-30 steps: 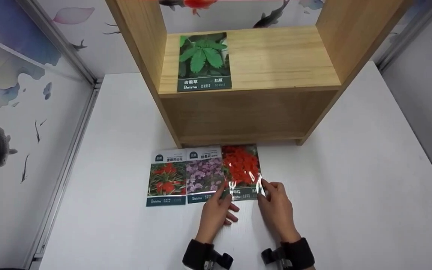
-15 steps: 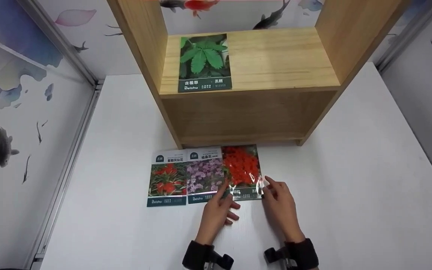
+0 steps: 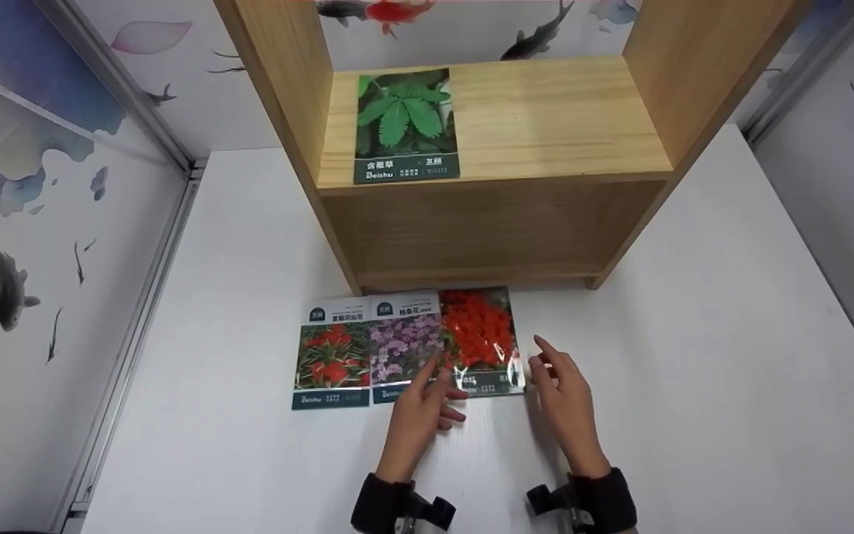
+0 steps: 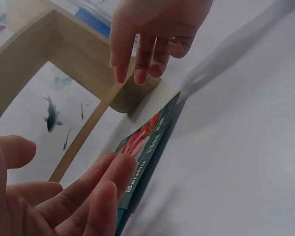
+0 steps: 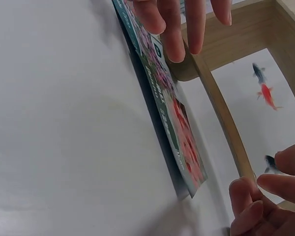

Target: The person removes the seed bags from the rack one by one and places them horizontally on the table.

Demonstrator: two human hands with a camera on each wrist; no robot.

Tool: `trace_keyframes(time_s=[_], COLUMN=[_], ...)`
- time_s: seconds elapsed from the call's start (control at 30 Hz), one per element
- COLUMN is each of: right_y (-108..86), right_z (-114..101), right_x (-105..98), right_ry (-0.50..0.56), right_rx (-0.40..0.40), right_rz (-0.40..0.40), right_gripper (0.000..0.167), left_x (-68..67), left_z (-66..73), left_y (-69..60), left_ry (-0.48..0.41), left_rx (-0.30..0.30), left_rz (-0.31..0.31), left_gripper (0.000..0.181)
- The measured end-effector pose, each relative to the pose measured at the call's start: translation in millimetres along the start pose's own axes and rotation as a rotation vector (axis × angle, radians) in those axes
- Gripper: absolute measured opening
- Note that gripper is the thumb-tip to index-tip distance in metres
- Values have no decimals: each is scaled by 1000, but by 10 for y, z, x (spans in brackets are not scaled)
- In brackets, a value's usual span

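Three flower packets lie side by side before the shelf: one with red blooms and leaves, a purple one and a solid red one. My left hand, fingers spread, hovers over the seam between the purple and red packets; whether it touches them I cannot tell. To the right of the red packet is my right hand, apart from it, fingers loosely bent and holding nothing. In the right wrist view the red packet lies beside the right hand.
A wooden shelf stands behind the packets, with a green-leaf packet on the left of its board. The white table extends to both sides. Walls with painted fish rise around it.
My right hand has let go of the red packet's edge and drawn away to the right. My left hand has shifted slightly left. The packets have hardly moved.
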State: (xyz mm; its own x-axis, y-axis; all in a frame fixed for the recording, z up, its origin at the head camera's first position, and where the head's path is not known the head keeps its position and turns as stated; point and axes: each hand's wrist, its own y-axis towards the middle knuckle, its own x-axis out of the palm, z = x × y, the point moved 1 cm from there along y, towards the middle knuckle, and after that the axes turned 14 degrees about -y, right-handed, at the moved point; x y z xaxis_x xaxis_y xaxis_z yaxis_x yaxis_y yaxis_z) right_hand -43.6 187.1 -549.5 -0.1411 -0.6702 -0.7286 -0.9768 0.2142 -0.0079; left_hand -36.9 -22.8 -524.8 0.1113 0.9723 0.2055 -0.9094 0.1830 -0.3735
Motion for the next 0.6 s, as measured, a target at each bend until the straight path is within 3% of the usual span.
trace_keyframes(time_s=[0.3, 0.6], right_y=[6, 13], right_z=[-55, -160], right_x=[-81, -165], right_ry=[97, 148], right_rx=[18, -2], right_rz=[-41, -29], right_gripper=[47, 47], left_x=[-28, -88], left_z=[181, 307], left_y=[-82, -108], left_ry=[-9, -35], left_rx=[78, 145], left_rz=[14, 22], left_gripper=[58, 54])
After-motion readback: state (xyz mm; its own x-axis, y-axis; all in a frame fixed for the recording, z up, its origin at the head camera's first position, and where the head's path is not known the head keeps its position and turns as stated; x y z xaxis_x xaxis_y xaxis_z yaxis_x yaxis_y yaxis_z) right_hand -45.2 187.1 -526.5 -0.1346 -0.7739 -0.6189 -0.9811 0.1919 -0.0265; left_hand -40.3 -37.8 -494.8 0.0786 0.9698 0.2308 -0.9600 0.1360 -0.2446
